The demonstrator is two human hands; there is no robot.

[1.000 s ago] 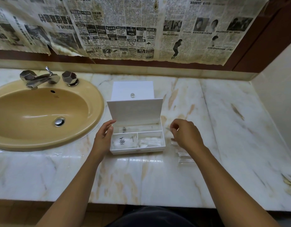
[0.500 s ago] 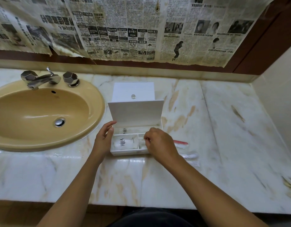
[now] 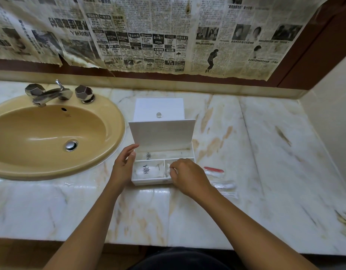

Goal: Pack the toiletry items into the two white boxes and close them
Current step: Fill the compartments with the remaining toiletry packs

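On the marble counter (image 3: pixel 246 152) just right of the sink (image 3: pixel 51 133), the near white box (image 3: pixel 148 181) stands with its lid (image 3: pixel 162 133) raised, sachets lying in its far and near-left compartments; behind it sits a second white box (image 3: pixel 158 108), closed, with a small clear knob. The left hand (image 3: pixel 122 168) rests with relaxed fingers against the open box's left wall, while the right hand (image 3: pixel 187 176) pinches a small white item over the near-right compartment. Wrapped toiletry items (image 3: pixel 215 171), one red-tipped, lie just right of the box.
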